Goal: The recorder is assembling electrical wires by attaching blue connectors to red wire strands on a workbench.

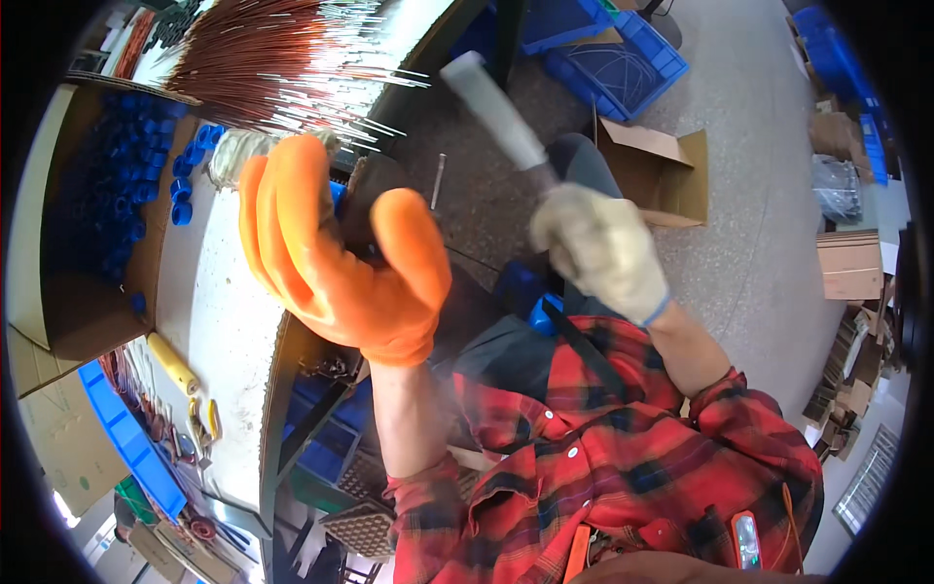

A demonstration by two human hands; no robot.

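Note:
My left hand (336, 263), in an orange rubber glove, is raised over the bench edge, its fingers curved and the thumb standing well apart. Behind the glove show a small blue piece and something dark; I cannot make out whether the palm touches either. A whitish, wrapped-looking bundle (238, 156) lies right behind the fingers. My right hand (603, 248), in a pale cloth glove, is closed round a long grey bar-like tool (496, 109). The tool points up and left, smeared by motion, so its exact kind is unclear.
Many thin reddish rods with silvery ends (292, 68) lie on the white bench (219, 292), jutting past its edge. Left are a cardboard box (44, 214) of blue rings and a yellow-handled tool (173, 365). Blue crates (623, 68) and an open carton (671, 165) stand on the floor.

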